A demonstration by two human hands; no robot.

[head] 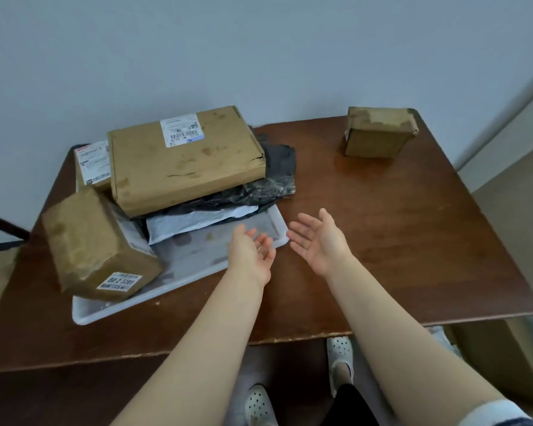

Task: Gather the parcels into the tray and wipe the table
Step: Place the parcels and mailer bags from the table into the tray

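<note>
Cardboard box (379,132) sits alone at the far right corner of the table (413,256), well apart from the tray (191,259), beyond and right of your hands. Your right hand (319,241) is nearer; it and your left hand (253,250) hover spread, empty.

Light soft, even, coolish; source not visible. Dull sheen on table (397,216) just before far right box (379,133); shadows faint. Edges bow from wide lens. Overall slightly soft; near forearms (203,348) blurred.
</note>
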